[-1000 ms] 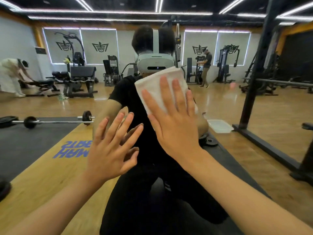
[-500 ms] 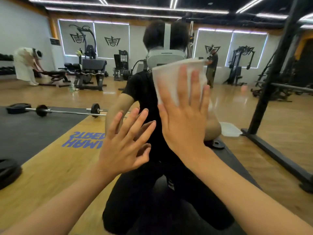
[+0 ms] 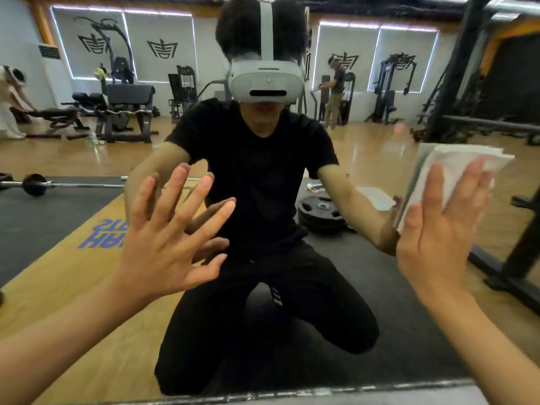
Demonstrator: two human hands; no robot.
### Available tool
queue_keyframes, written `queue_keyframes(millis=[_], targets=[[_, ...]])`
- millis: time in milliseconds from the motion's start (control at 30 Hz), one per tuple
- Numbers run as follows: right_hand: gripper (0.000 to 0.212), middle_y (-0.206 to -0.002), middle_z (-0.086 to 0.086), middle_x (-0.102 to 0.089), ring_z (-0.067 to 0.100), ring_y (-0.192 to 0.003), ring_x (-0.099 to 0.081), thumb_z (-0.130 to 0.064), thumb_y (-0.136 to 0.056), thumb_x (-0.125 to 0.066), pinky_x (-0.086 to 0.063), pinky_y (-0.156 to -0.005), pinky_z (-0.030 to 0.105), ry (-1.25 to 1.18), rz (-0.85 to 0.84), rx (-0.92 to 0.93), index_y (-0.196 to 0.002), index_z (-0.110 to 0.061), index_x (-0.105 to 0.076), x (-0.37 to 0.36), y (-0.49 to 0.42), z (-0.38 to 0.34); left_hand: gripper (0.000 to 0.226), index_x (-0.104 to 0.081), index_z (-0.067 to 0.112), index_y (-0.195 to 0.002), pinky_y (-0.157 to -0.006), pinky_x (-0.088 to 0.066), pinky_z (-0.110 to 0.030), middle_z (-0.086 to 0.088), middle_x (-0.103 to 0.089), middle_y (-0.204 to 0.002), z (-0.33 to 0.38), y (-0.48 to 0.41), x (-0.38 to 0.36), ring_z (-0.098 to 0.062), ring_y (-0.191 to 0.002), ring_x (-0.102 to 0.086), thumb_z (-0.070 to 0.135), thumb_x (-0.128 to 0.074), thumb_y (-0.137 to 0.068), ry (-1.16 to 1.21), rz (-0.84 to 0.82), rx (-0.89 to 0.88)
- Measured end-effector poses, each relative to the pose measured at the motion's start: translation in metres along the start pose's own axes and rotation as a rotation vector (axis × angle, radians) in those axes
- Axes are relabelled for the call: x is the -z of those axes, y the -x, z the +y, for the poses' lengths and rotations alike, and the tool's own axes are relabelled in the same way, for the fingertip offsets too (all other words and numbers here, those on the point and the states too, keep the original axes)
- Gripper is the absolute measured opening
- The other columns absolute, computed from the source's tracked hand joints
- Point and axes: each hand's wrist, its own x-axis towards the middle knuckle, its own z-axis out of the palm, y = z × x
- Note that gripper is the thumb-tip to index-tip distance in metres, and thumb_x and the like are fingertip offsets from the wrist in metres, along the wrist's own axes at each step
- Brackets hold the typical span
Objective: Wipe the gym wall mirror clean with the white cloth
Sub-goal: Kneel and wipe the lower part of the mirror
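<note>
Reflected gym machines (image 3: pixel 125 109) and a kneeling person (image 3: pixel 257 171) fill the wall mirror (image 3: pixel 87 287). Its lower frame edge (image 3: pixel 292 392) runs along the bottom of the view.

Right grip (image 3: pixel 438 229): flat, with the fingers (image 3: pixel 434 194) straight and curled round nothing. The white cloth (image 3: pixel 458 168) lies folded between this grip and the glass, pinned there by the palm and fingers. Its free part projects beyond the fingertips, upward and toward the outer side. A flat palm is judged to spread pressure across the whole fold, which suits wiping better than a pinch (a bunched cloth would meet the glass at few places).

Left grip (image 3: pixel 169 238): flat, fingers spread, holding nothing. Its fingertips meet their own reflection, so it appears to rest on the glass. It sits well apart from the right grip, on that grip's inner side and at about the same height. Its likely purpose is to brace the kneeling body while the other arm reaches out sideways.

Step in hand: a wiping stroke on the glass far to the outer side. The glass above both grips is judged to be left for later passes. No smears can be made out from this view.

Also reflected: a barbell (image 3: pixel 35 185) beyond the left grip, and weight plates (image 3: pixel 320 210) between the two grips.
</note>
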Motion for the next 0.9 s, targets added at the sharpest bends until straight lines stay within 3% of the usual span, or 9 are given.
queue_keyframes(millis=[100,133,300,400,500,600,700,800,900], targets=[[0.057,-0.17,0.032,-0.006,0.052,-0.158,-0.004,-0.036,-0.115,-0.02,-0.002,-0.129,0.06,-0.065,0.128,-0.279,-0.168,-0.016,-0.015,-0.013,0.003,-0.058,0.076,-0.044,0.023,-0.158,-0.127,-0.013,-0.064,-0.017,-0.029,-0.168,0.002,-0.001,-0.002,-0.043,-0.161,-0.014,0.062,-0.055,-0.093,-0.013,0.012,0.005],[0.058,-0.171,0.031,-0.006,0.052,-0.158,-0.003,-0.038,-0.114,-0.02,-0.002,-0.129,0.06,-0.082,0.128,-0.29,-0.168,-0.015,-0.016,-0.019,0.005,-0.088,0.077,-0.044,0.023,-0.158,-0.127,-0.012,-0.064,-0.017,-0.029,-0.168,0.002,0.0,-0.001,-0.043,-0.161,-0.013,0.062,-0.055,-0.093,-0.015,0.007,0.008],[0.056,-0.173,0.015,0.0,0.041,-0.16,0.0,-0.042,-0.115,-0.03,0.002,-0.129,0.057,-0.093,0.007,0.132,-0.167,-0.033,-0.01,-0.05,0.049,-0.187,0.076,-0.041,0.023,-0.159,-0.126,-0.013,-0.065,-0.02,-0.03,-0.166,0.0,0.0,0.003,-0.041,-0.162,-0.008,0.059,-0.055,-0.094,-0.003,-0.024,0.006],[0.057,-0.176,0.011,0.0,0.032,-0.162,0.009,-0.046,-0.115,-0.028,0.001,-0.13,0.055,-0.085,-0.017,0.243,-0.167,-0.037,-0.007,-0.062,0.076,-0.158,0.072,-0.042,0.023,-0.159,-0.127,-0.012,-0.065,-0.019,-0.031,-0.165,0.0,0.002,0.003,-0.039,-0.162,-0.011,0.054,-0.056,-0.095,0.008,-0.014,-0.018],[0.058,-0.174,0.012,-0.004,0.033,-0.162,0.002,-0.043,-0.115,-0.033,0.0,-0.13,0.054,-0.003,-0.102,0.303,-0.168,-0.035,-0.011,-0.071,0.14,-0.098,0.074,-0.044,0.02,-0.158,-0.129,-0.014,-0.06,-0.016,-0.031,-0.168,-0.003,0.005,0.003,-0.032,-0.162,-0.018,0.048,-0.062,-0.092,0.008,-0.003,-0.092],[0.073,-0.169,0.011,-0.015,0.034,-0.155,-0.015,-0.033,-0.1,-0.053,-0.003,-0.129,0.051,0.21,-0.254,0.533,-0.165,-0.035,-0.02,-0.07,0.207,-0.029,0.084,-0.046,0.02,-0.158,-0.129,-0.013,-0.058,-0.013,-0.03,-0.17,-0.001,0.006,0.004,-0.032,-0.161,-0.021,0.064,-0.062,-0.089,0.002,-0.005,-0.105],[0.077,-0.168,0.003,-0.017,0.029,-0.155,-0.014,-0.028,-0.097,-0.052,-0.003,-0.129,0.048,0.244,-0.285,0.77,-0.166,-0.037,-0.019,-0.058,0.184,-0.007,0.1,-0.045,0.02,-0.158,-0.128,-0.012,-0.058,-0.015,-0.033,-0.168,0.0,0.004,0.005,-0.033,-0.161,-0.02,0.083,-0.06,-0.082,0.004,-0.021,-0.119],[0.064,-0.175,0.006,-0.01,0.028,-0.163,-0.002,-0.033,-0.109,-0.046,-0.001,-0.131,0.05,0.085,-0.14,0.682,-0.167,-0.034,-0.019,-0.051,0.1,-0.059,0.105,-0.046,0.02,-0.158,-0.128,-0.011,-0.059,-0.017,-0.034,-0.166,-0.002,0.004,0.005,-0.034,-0.162,-0.017,0.088,-0.062,-0.079,-0.025,-0.034,-0.131],[0.055,-0.172,0.01,-0.012,0.035,-0.16,-0.01,-0.038,-0.114,-0.039,-0.006,-0.129,0.055,-0.019,0.003,0.502,-0.166,-0.033,-0.024,-0.047,0.042,-0.114,0.104,-0.047,0.021,-0.157,-0.127,-0.012,-0.059,-0.017,-0.035,-0.165,-0.001,0.005,0.004,-0.033,-0.162,-0.017,0.087,-0.065,-0.078,-0.04,-0.026,-0.129]])
